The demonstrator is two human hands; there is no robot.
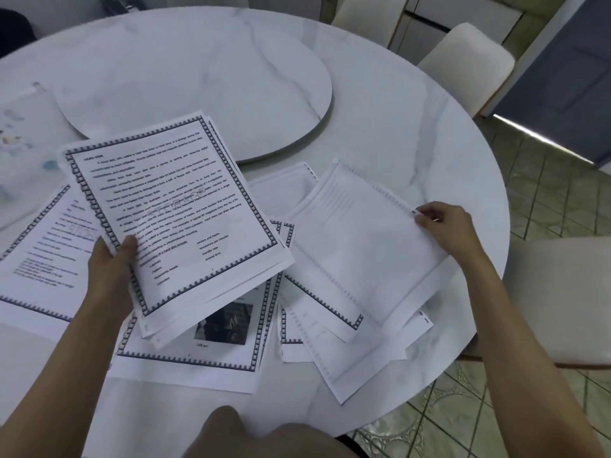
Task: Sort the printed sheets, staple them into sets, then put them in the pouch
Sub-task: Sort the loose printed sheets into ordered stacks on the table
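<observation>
Round marble table bearing turntable, scattered printed sheets, clear pouch

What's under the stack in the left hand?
A bordered sheet with a dark photo lies beneath the stack held by the left hand; its upper part is covered.

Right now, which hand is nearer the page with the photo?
Left. The left hand, gripping a stack, is just up-left of the photo page; the right hand pinches a sheet far right.

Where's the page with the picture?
The picture page lies lower centre in the head view, on the table, partly under the stack the left hand holds.
</observation>
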